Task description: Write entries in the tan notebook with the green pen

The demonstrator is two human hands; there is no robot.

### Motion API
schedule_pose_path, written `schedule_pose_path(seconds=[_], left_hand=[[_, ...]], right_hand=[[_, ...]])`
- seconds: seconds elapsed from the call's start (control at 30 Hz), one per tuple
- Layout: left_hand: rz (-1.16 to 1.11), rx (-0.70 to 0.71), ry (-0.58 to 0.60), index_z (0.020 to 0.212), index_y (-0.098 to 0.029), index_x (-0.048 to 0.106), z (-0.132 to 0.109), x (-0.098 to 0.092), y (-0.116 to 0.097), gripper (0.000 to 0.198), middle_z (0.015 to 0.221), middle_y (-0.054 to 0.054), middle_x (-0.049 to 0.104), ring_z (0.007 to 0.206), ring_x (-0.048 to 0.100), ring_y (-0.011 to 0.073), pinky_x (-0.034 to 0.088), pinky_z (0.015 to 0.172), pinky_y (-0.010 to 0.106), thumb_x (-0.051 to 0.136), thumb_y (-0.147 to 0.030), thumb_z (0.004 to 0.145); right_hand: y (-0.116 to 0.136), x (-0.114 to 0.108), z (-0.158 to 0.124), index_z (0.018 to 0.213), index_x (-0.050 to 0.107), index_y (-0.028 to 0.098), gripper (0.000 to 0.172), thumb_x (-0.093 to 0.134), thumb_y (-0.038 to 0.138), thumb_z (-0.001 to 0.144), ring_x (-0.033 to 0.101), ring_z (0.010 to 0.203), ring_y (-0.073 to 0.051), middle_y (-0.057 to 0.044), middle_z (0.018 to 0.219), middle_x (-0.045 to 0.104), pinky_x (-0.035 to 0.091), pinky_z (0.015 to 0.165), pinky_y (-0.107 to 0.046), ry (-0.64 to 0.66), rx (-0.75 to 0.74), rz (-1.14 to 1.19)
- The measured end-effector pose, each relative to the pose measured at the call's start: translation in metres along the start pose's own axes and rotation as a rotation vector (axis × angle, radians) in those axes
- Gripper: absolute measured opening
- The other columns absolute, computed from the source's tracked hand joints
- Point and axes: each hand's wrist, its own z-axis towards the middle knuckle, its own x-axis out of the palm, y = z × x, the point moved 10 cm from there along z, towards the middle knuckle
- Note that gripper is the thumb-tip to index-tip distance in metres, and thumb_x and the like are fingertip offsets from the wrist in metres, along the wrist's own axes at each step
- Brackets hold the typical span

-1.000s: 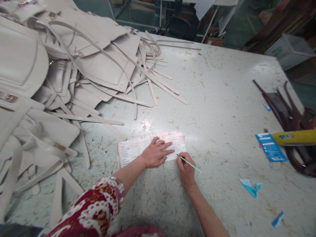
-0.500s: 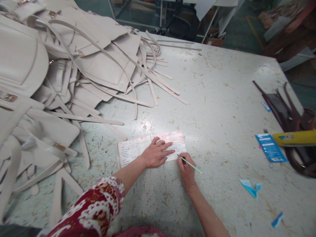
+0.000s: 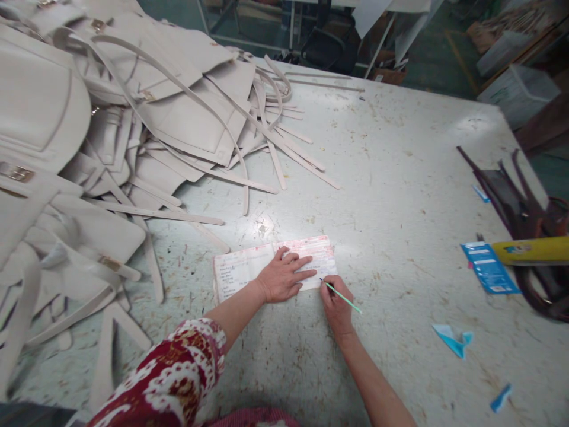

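A small open notebook point(image 3: 242, 265) with handwriting on its pages lies near the front of the table. My left hand point(image 3: 285, 277) rests flat across its middle and right page, fingers spread. At the right page's lower corner, my right hand point(image 3: 336, 300) grips a thin green pen point(image 3: 349, 299). The pen's dark tip points left, at or just above the paper; whether it touches I cannot tell. Part of the writing is covered by my left hand and forearm.
Beige leather bag pieces point(image 3: 195, 124) with straps and buckles are heaped at the left. To the right lie a dark brown strapped item point(image 3: 511, 190), a yellow tube-like object point(image 3: 533, 250), a blue packet point(image 3: 491, 270) and blue scraps point(image 3: 453, 340). A white bin point(image 3: 518, 89) stands beyond the table.
The view has shifted slightly, and a white bin at the upper right shows where a brown blur was. Both hands, the pen and the notebook stay almost in place.
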Motion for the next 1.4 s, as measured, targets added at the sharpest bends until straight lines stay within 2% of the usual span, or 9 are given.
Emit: schedule_pose_path(seconds=[0.8,1.4], left_hand=[[-0.042,-0.005,0.021,0.127,-0.034,0.039,0.0007,0.0008,0.0011,0.047,0.138,0.000,0.034,0.108,0.037,0.0243,0.017,0.100,0.050,0.047,-0.037,0.081],[-0.045,-0.009,0.022,0.127,-0.035,0.039,0.0010,0.0011,0.0015,0.047,0.139,0.000,0.034,0.108,0.037,0.0243,0.017,0.100,0.051,0.047,-0.037,0.081]], right_hand=[[-0.0039,-0.0026,-0.0019,0.074,0.050,0.019,0.011,0.042,0.020,0.082,0.045,0.058,-0.011,0.003,0.065,0.050,0.037,0.059,-0.024,-0.027,0.043,0.032],[-0.0029,-0.0011,-0.0006,0.079,0.050,0.019,0.008,0.043,0.021,0.082,0.049,0.064,-0.012,0.001,0.071,0.053,0.038,0.063,-0.025,-0.007,0.050,0.030]])
